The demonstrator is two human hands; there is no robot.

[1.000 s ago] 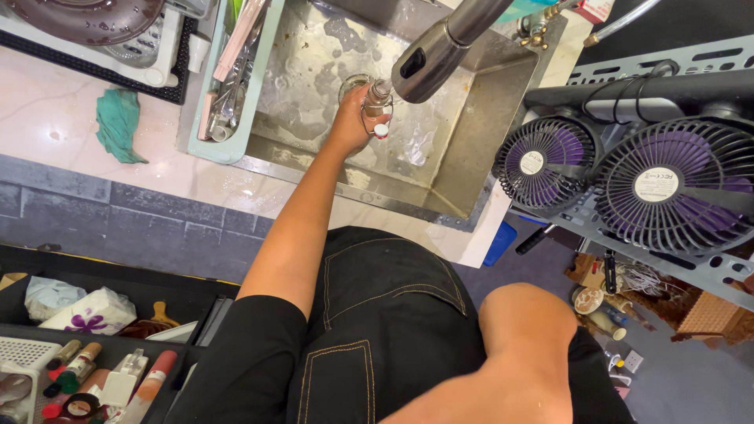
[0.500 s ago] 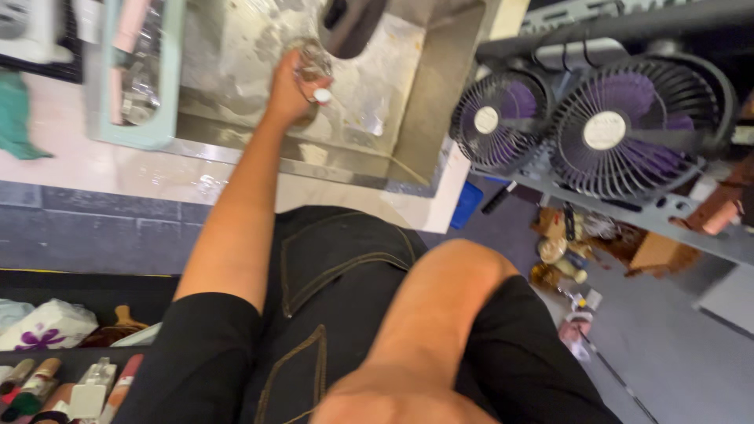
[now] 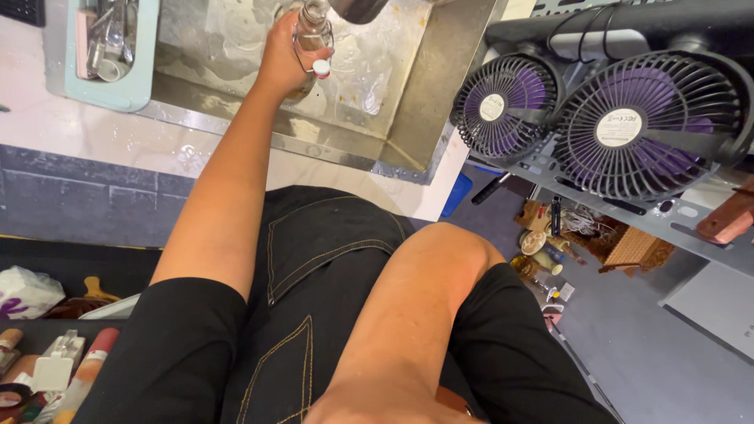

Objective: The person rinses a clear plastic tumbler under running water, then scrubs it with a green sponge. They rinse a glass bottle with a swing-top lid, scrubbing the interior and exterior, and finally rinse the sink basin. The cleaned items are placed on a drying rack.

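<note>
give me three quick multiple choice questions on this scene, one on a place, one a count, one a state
1. Where is the bottle?
A. on the floor
B. over the sink
C. in the tray

2. How many fans stand at the right?
A. one
B. two
C. four

3. What is the left hand doing?
A. gripping the bottle
B. lying flat on the counter
C. holding a fan

Answers:
1. B: the bottle is held above the sink, beneath the faucet.
2. B: two fans with purple blades sit side by side.
3. A: the left hand has its fingers wrapped round the bottle.
</note>
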